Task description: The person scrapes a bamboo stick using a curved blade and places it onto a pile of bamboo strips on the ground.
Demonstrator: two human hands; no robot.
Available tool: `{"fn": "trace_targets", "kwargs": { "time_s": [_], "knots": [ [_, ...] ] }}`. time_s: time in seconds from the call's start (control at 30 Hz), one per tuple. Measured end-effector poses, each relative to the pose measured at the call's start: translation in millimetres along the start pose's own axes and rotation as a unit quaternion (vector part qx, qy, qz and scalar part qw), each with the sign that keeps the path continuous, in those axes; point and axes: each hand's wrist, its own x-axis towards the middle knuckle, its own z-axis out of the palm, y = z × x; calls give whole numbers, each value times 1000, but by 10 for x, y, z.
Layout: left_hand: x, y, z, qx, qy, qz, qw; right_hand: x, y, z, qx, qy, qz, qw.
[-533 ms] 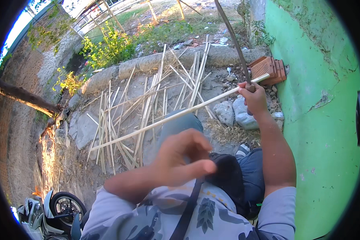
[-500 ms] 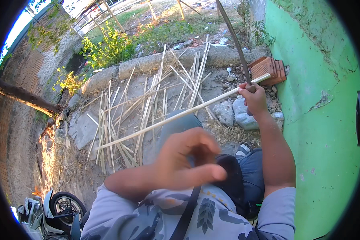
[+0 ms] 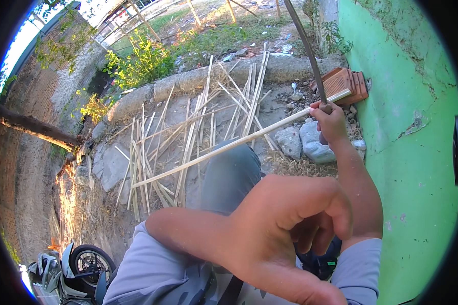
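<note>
My right hand (image 3: 332,123) is closed round the handle of a long machete (image 3: 306,46), whose dark, slightly curved blade points up and away. Pinched in the same hand is a pale bamboo strip (image 3: 239,141), crossing the machete near its handle and slanting down to the left. My left hand (image 3: 285,223) is raised close in front of my chest, with nothing in it. Its fingers are loosely curled, and the thumb stands apart from them.
Many split strips (image 3: 188,134) lie scattered on the ground ahead. A green wall (image 3: 407,168) rises close at right, with stacked clay tiles (image 3: 343,84) and pale stones (image 3: 315,145) beside it. A motorcycle (image 3: 89,267) stands lower left, and a low stone kerb (image 3: 173,84) lies beyond.
My left hand has swung right and nearer, so it looks larger. My right hand still holds the machete and the strip, almost in the same place.
</note>
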Motion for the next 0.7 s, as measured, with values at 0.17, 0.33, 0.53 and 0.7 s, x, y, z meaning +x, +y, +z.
{"fn": "trace_targets", "kwargs": {
  "time_s": [0.17,0.33,0.53,0.7],
  "knots": [
    [55,176,93,-21,27,8,999,-10,22,-3,10,-11,-4,1000],
    [67,78,10,41,-25,91,995,-22,14,13,15,-15,-11,1000],
    [-28,-15,23,9,75,93,993,2,20,79,17,-35,-9,999],
    [154,-181,-144,-44,17,292,955,-7,5,35,30,-25,-2,999]
  ]
}}
